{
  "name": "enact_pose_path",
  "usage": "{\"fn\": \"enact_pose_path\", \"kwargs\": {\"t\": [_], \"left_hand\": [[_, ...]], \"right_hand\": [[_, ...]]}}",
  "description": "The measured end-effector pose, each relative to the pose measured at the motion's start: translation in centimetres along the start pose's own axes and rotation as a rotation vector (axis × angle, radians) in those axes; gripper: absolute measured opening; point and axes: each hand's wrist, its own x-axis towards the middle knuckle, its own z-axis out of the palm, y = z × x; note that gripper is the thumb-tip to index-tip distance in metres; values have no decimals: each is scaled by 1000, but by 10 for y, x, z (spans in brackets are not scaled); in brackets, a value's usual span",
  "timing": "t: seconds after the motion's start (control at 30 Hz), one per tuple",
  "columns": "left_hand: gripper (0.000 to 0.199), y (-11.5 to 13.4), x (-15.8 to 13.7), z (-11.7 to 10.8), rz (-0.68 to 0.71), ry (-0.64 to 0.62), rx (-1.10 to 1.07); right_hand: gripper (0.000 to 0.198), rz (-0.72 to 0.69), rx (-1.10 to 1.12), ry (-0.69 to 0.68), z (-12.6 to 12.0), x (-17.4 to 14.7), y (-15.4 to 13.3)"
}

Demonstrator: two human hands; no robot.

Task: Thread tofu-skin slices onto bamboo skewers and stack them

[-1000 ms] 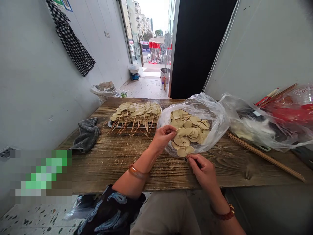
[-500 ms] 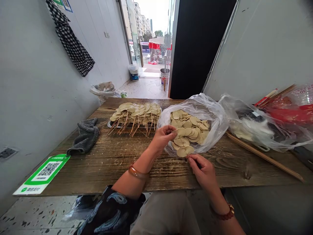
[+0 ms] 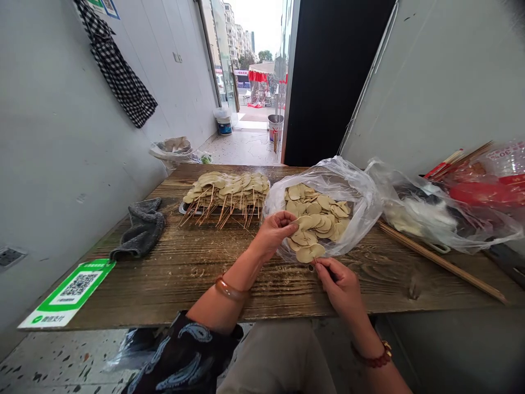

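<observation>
My right hand pinches the lower end of a thin wooden skewer; a round, flat beige slice is threaded on it. At the edge of the pile, my left hand is closed with thumb and fingertips on another round beige slice. Both hands are in front of an open clear plastic bag, which holds many loose slices. To the left, filled skewers lie stacked on a metal tray, their sticks pointing toward me. What the slices are made of I cannot tell.
A bundle of bare skewers lies on the wooden table at right, beside plastic bags. A dark grey cloth and a green QR-code card are at left. Beyond is an open doorway with buckets.
Both hands keep nearly the same place and the same grips. The view has shifted very slightly.
</observation>
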Motion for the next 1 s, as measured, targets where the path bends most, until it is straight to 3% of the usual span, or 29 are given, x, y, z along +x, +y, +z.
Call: {"fn": "enact_pose_path", "kwargs": {"t": [1.0], "left_hand": [[26,1,1,3,87,71,261]], "right_hand": [[25,46,32,-3,1,2,1]]}}
